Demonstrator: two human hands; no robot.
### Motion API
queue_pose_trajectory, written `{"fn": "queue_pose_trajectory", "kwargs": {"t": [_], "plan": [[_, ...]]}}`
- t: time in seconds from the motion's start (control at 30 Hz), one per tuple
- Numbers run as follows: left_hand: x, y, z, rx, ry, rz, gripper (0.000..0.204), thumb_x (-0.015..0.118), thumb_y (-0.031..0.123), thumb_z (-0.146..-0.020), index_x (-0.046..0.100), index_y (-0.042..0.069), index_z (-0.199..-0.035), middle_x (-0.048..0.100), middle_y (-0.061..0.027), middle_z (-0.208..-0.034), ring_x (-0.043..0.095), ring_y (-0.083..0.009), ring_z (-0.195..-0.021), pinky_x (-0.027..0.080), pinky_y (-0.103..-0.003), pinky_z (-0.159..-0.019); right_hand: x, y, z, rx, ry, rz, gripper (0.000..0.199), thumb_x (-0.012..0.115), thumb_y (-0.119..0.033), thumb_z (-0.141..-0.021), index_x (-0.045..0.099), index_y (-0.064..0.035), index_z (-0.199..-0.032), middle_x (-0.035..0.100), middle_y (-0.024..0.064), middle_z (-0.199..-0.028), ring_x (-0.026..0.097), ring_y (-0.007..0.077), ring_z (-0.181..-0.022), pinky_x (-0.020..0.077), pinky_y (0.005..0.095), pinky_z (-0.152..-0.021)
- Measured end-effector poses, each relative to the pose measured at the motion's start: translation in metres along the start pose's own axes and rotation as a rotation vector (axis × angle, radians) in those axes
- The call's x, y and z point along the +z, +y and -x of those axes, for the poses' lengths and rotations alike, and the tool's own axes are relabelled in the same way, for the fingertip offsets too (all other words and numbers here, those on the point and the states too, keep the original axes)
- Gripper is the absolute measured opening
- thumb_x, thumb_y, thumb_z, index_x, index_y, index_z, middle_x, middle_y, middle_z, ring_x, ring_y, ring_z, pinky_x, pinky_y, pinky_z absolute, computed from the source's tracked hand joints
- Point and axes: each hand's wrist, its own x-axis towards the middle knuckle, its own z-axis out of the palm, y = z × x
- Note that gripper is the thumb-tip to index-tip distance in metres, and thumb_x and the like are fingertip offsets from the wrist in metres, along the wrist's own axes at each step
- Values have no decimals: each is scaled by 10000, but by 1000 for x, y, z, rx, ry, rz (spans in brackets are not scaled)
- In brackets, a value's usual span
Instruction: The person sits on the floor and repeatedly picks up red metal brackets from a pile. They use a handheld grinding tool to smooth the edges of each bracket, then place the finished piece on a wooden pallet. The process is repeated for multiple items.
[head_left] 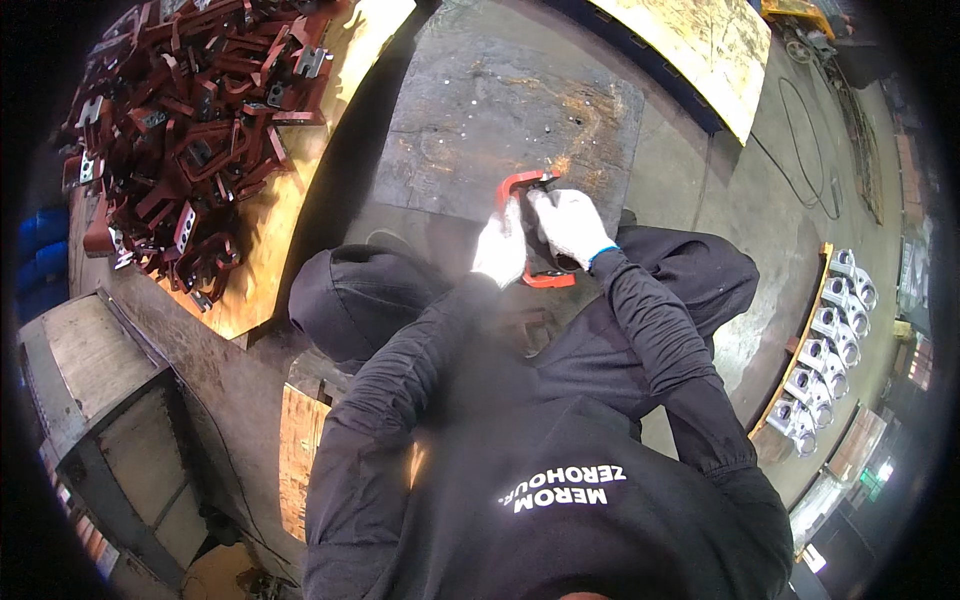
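A: Two gloved hands meet on one red bracket [530,190] at the near edge of the dark steel plate [480,110]. How is each hand set?

B: Left hand [500,250] is closed around the bracket's left side, fingers wrapped over it. Right hand [570,225] is closed on the upper right part, fingers curled over the top bar. Whether the right hand also pinches a small tool cannot be told (the glove covers that spot).

A: Where does the bracket sit relative to the body?

B: Directly ahead, between the knees, its upper end resting on the plate's edge and its lower red leg showing beneath the right wrist. Judged from this, the plate serves as a firm support, and holding from both sides keeps the part from twisting.

A: What lies around the work?

B: A heap of dark red brackets [200,120] is piled on a wooden board [290,210] to the left, well apart from the hands. A row of pale metal fittings [825,345] stands on a strip at the right, on the concrete floor [740,200]. Orange specks lie scattered on the plate just beyond the bracket.
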Motion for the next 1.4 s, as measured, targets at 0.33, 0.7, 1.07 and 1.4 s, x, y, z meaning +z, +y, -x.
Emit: {"fn": "queue_pose_trajectory", "kwargs": {"t": [0.33,0.7,1.07,1.4], "plan": [[-18,76,22,13,-221,652,300,684,298,-866,600,22,-947,568,-29,-752,523,-109,-643,418,-263,-574,-72,-39,24,283,67,-565,393,555,-405,-934,621,-25,-858,559,24,-590,479,110,-394,357,242,-353],[-47,103,48,286,-277,798,379,626,160,-840,527,-27,-1154,572,-44,-829,538,-113,-722,462,-279,-663,-76,-11,14,434,202,-629,434,577,-459,-913,624,-36,-827,583,39,-610,515,119,-422,422,250,-392],[-60,115,28,671,172,31,374,646,154,-802,530,39,-1138,642,-194,-944,639,-374,-887,503,-434,-772,-117,-98,1,238,-81,-1272,403,585,-405,-938,581,-19,-1055,593,52,-784,540,120,-519,451,231,-444],[-77,52,7,137,-32,664,436,544,299,-927,497,15,-1254,581,-150,-1190,599,-284,-1013,494,-399,-875,-85,-116,35,-29,-206,-881,333,688,-273,-895,591,-21,-1088,635,21,-798,586,91,-680,472,237,-636]]}}
